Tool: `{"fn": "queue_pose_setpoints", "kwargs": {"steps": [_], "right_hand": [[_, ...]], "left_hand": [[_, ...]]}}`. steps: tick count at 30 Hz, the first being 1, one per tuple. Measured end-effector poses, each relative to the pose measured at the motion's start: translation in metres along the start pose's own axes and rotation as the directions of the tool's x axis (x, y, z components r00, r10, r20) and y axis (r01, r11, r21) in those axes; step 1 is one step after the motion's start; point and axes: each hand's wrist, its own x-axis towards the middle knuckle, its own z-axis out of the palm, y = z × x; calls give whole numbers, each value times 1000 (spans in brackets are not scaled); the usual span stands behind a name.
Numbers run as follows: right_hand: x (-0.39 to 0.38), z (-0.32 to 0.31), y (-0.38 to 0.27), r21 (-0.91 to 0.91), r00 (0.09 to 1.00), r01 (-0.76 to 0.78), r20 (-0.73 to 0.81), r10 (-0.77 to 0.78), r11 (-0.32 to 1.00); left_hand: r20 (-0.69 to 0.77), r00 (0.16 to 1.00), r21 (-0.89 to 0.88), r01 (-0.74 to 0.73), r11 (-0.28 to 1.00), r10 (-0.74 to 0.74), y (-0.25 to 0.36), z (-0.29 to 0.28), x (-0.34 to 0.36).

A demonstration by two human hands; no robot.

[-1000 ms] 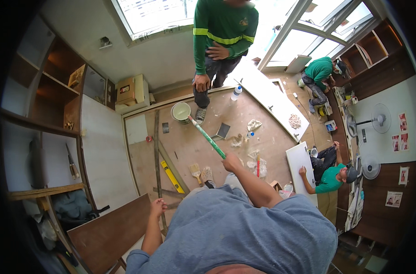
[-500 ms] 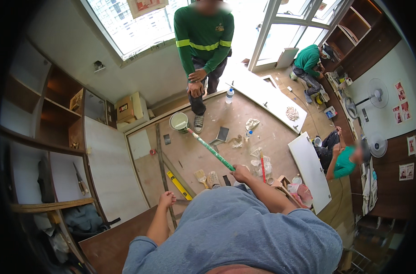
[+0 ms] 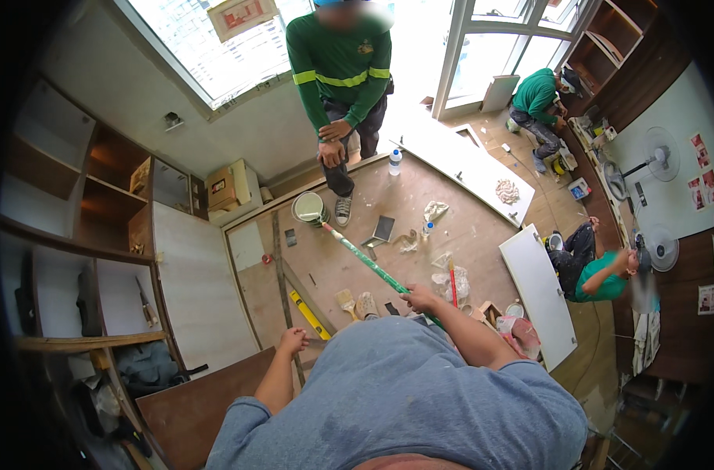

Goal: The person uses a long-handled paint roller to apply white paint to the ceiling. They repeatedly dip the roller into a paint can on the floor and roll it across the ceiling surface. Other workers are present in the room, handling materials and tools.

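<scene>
My right hand point(image 3: 420, 301) is closed round a green pole point(image 3: 384, 276), whose far end reaches into a paint bucket point(image 3: 300, 208). My left hand point(image 3: 294, 340) hangs at my left with nothing in it, fingers loosely bent and apart, near a dark wooden strip point(image 3: 279, 262). On the board surface point(image 3: 333, 274) lie a yellow level point(image 3: 308, 312), a paintbrush point(image 3: 347, 302), a red stick point(image 3: 452, 280), crumpled plastic point(image 3: 459, 286) and a dark square point(image 3: 384, 228). A water bottle point(image 3: 395, 164) stands near the far edge.
A co-worker in green point(image 3: 337, 70) stands opposite, hands crossed over a knee. Two others work at the right, one bent point(image 3: 537, 102), one low point(image 3: 596, 278). White panels point(image 3: 533, 298) lie beside them. Shelving point(image 3: 110, 204) lines the left; fans point(image 3: 659, 153) stand right.
My view has shifted, moving the scene slightly in frame. The co-worker opposite has brought their hands together over the knee. The low co-worker at right has raised an arm toward their head.
</scene>
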Motion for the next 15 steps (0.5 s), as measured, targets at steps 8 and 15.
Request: {"fn": "queue_pose_setpoints", "kwargs": {"steps": [8,15], "right_hand": [[11,-22,18,101,997,-23,72,16,995],[26,-36,23,78,992,-50,119,41,996]], "left_hand": [[-7,997,-14,-82,997,81,8,25,-12],[-9,985,-57,-170,984,170,31,44,-28]]}}
